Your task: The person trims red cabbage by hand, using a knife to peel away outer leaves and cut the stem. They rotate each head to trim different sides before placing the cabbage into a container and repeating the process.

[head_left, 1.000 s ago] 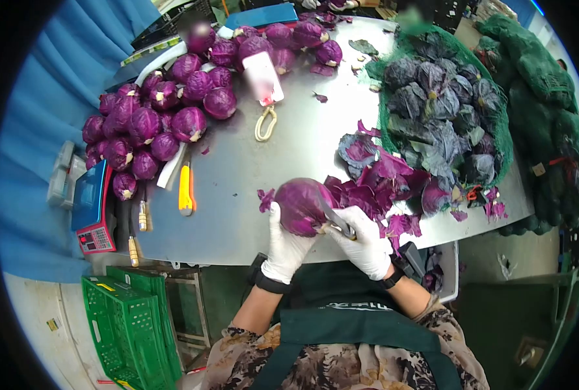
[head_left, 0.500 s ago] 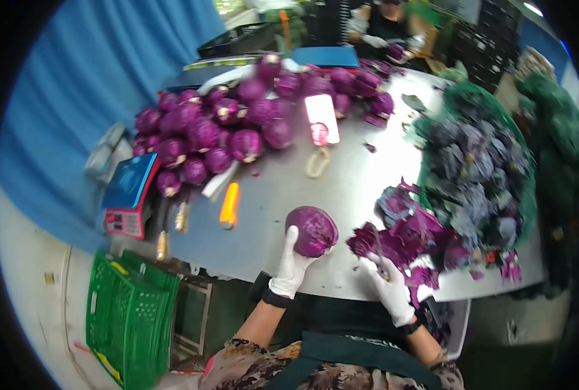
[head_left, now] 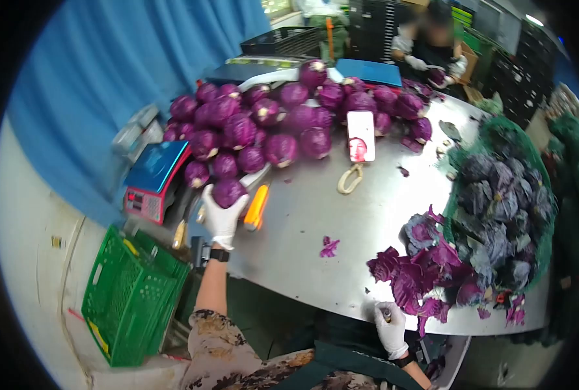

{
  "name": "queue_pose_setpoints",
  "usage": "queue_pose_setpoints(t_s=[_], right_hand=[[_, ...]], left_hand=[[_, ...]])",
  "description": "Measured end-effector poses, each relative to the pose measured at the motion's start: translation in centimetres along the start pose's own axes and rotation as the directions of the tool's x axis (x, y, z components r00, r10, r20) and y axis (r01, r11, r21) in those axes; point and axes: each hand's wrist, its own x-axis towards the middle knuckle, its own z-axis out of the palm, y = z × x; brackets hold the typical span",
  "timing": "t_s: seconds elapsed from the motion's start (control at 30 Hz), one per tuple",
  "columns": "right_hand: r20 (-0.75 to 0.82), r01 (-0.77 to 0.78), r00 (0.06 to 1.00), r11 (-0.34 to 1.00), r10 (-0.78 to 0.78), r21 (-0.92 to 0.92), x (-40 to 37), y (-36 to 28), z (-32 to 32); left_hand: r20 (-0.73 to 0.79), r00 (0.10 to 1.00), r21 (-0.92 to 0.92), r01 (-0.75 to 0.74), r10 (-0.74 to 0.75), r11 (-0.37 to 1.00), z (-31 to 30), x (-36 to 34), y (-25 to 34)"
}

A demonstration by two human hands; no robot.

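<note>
My left hand (head_left: 222, 218), in a white glove, is wrapped round a purple cabbage (head_left: 229, 192) at the near left edge of the cabbage pile (head_left: 239, 131). Just right of it lies an orange-handled tool (head_left: 256, 208). My right hand (head_left: 391, 330), also gloved, is closed round a knife (head_left: 386, 313) at the table's near edge; its blade cannot be made out. Loose purple leaves (head_left: 410, 279) lie beyond that hand. A small leaf scrap (head_left: 329, 246) rests on the metal table (head_left: 302, 279) between my hands.
A green net bag (head_left: 498, 201) of dark leaves stands right. A phone (head_left: 361, 136) lies near the pile. The red and blue scale (head_left: 154, 172) is left, above a green crate (head_left: 130, 296). Across the table, a person (head_left: 436, 49) holds a cabbage.
My left hand has moved left and forward from the table's near edge to the pile, with a cabbage in it. My right hand has drawn back from the leaves. The camera view has shifted.
</note>
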Motion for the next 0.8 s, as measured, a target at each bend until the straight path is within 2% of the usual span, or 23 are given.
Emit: queue_pose_setpoints(t_s=[0.03,0.1,0.17,0.2,0.37,0.5,0.6,0.63,0.67,0.7,0.77,0.8], right_hand=[[-0.043,-0.017,0.999,1.000,0.017,-0.002,0.0,0.1,-0.1],[0.014,-0.007,1.000,1.000,0.007,0.019,0.0,0.5,0.0],[-0.017,-0.038,0.999,0.999,0.039,0.036,-0.1,1.1,0.2],[-0.003,-0.041,0.999,0.999,0.041,0.026,-0.2,1.3,0.2],[0.014,-0.039,0.999,0.999,0.038,0.009,-0.1,1.0,0.2],[0.009,-0.014,1.000,0.999,0.014,0.032,0.1,1.0,0.1],[0.050,-0.018,0.999,0.992,0.012,0.125,0.1,0.5,-0.6],[0.179,-0.281,0.956,0.905,0.234,0.318,0.0,-1.1,-1.4],[0.342,-0.526,0.848,0.718,0.404,0.456,-0.2,-2.3,-2.0],[0.339,-0.526,0.849,0.716,0.406,0.459,-0.5,-3.0,-2.4],[0.535,-0.650,0.754,0.554,0.381,0.520,-1.2,-3.9,-3.0],[0.573,-0.624,0.771,0.506,0.277,0.595,-1.8,-3.7,-2.8]], left_hand=[[-0.004,1.000,0.121,0.026,-0.025,0.992,-0.6,0.6,1.0],[-0.032,0.999,0.245,0.025,-0.018,0.969,0.5,1.9,-1.3],[-0.109,0.994,0.253,0.004,0.024,0.967,2.3,3.4,-5.9],[-0.093,0.995,0.214,0.057,-0.038,0.975,2.6,3.4,-6.1],[-0.089,0.996,0.143,0.031,-0.018,0.989,3.2,3.4,-8.4],[-0.074,0.997,0.144,0.001,0.010,0.990,2.8,3.0,-7.9],[-0.079,0.997,0.135,0.010,0.001,0.991,2.7,2.3,-7.5],[-0.085,0.996,0.136,0.014,-0.002,0.991,2.6,2.1,-7.4],[-0.129,0.991,0.177,-0.013,0.037,0.984,2.6,2.0,-7.4],[-0.125,0.991,0.177,-0.016,0.039,0.984,2.5,2.0,-6.9],[-0.173,0.977,0.212,-0.084,0.122,0.974,1.8,1.9,-4.9],[-0.186,0.965,0.190,-0.150,0.186,0.970,1.7,2.1,-4.3]])
